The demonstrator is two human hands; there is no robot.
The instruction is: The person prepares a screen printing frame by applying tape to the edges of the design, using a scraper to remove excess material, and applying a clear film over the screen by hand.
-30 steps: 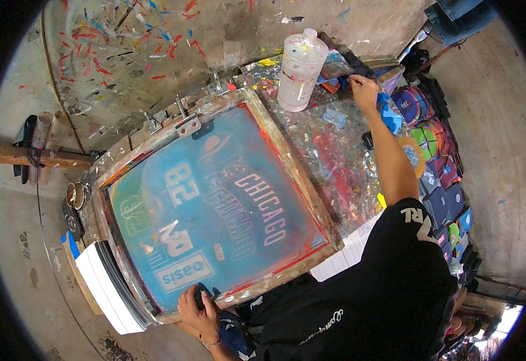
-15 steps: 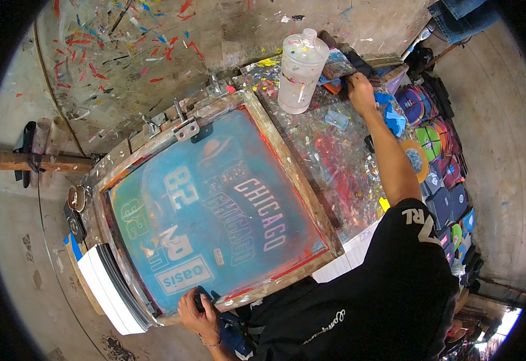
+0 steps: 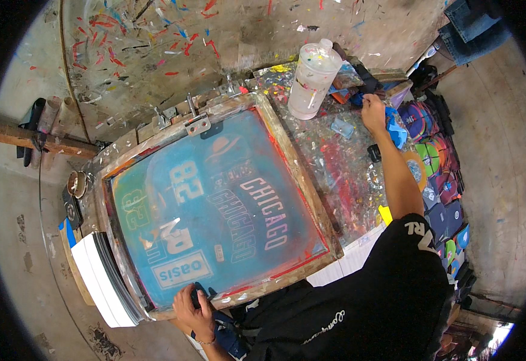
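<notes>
The left hand (image 3: 195,310) clamps the near edge of the wooden-framed blue printing screen (image 3: 214,207) on the paint-spattered bench (image 3: 341,162). Beyond the screen, the right hand (image 3: 372,111) closes among blue tools; its hold is unclear. Setting up, seemingly.

The person wears a black short-sleeved T-shirt (image 3: 383,295); its right sleeve carries white block lettering near the hem; white cursive script runs across the chest; both forearms are bare below the sleeves; the left hand (image 3: 195,311) has a thin bracelet at the wrist; the right hand (image 3: 373,113) shows no ring or glove.
</notes>
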